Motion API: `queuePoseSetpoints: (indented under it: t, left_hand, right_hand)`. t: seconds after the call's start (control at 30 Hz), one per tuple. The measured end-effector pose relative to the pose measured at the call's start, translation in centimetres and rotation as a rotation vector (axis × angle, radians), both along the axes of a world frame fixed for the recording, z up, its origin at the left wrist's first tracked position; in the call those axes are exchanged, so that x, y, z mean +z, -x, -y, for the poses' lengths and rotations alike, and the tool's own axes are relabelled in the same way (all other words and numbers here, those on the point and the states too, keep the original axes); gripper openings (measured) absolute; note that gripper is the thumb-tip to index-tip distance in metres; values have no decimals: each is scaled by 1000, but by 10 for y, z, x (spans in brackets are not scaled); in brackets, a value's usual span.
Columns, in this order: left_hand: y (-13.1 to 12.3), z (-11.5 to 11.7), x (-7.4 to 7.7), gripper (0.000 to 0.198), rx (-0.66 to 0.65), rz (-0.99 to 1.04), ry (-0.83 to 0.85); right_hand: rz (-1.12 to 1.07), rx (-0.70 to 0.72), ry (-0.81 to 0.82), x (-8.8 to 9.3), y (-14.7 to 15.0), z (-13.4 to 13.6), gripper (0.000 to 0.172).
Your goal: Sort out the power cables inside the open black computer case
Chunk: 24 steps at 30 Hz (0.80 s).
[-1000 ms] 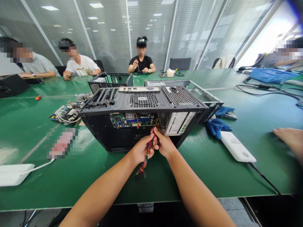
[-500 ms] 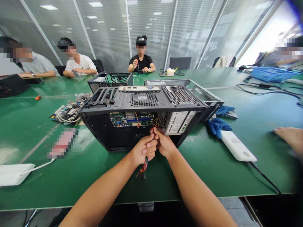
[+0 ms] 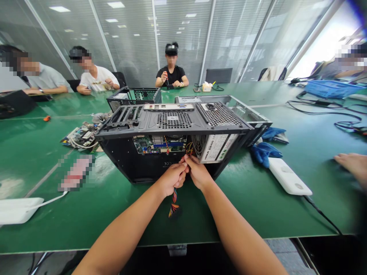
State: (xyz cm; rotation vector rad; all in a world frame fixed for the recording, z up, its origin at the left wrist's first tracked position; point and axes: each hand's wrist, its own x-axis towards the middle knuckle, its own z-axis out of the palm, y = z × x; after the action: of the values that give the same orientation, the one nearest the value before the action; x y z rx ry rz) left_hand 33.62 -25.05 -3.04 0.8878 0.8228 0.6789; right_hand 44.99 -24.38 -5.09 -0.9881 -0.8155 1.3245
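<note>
A black computer case (image 3: 117, 162) lies on the green table with its open side towards me. Inside it show a green motherboard (image 3: 143, 146) and, at the right, a power supply (image 3: 219, 148) with a white label. My left hand (image 3: 174, 176) is closed round a bundle of coloured power cables (image 3: 174, 208), whose loose end hangs below the fist. Touching it, my right hand (image 3: 198, 171) pinches the same cables higher up, just below the power supply. The fingers partly hide the cables where the hands meet.
Behind stand another open case (image 3: 134, 95) and a metal case panel (image 3: 252, 114). Loose circuit boards (image 3: 83, 133) lie left, near a phone (image 3: 77, 172). Blue gloves (image 3: 265, 152) and a white power bank (image 3: 289, 177) are at right, near another person's hand (image 3: 351, 166). Several people sit around.
My left hand has turned and tightened its fingers close against the right. The hanging cable end has swung a little downward and straighter. My right hand has hardly moved.
</note>
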Motion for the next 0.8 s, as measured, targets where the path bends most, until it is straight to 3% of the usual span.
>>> queuePoseSetpoints:
  t: [0.17, 0.43, 0.8]
  left_hand:
    - [-3, 2, -5, 39, 75, -152, -199]
    - [7, -1, -3, 28, -69, 236, 145]
    - [4, -2, -3, 33, -64, 90, 67]
  right_hand:
    - [24, 0, 18, -1, 0, 0, 42]
    - [42, -12, 7, -1, 1, 1, 39]
    - [3, -19, 8, 0, 3, 1, 39]
